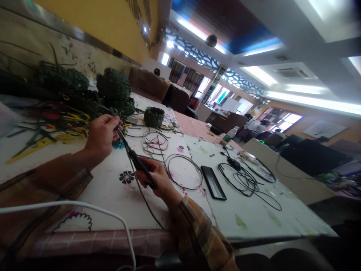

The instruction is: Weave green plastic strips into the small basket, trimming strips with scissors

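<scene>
My left hand (102,136) pinches a thin green strip (145,201), whose long end trails down to the front edge of the table. The fingers of my right hand (159,176) are wrapped round the black handles of a pair of scissors (134,160). The scissor blades point up and left, close beside the strip near my left fingertips. Whether the blades are apart is too blurred to tell. Behind my hands stands a small dark green woven basket (154,116).
Larger green woven baskets (113,84) are heaped at the back left, near yellow and green strips (42,145). Rightward lie a wire ring (184,155), a black tray (213,182), coiled black cable (239,178) and a bottle (230,134). A white cable (113,214) crosses the front.
</scene>
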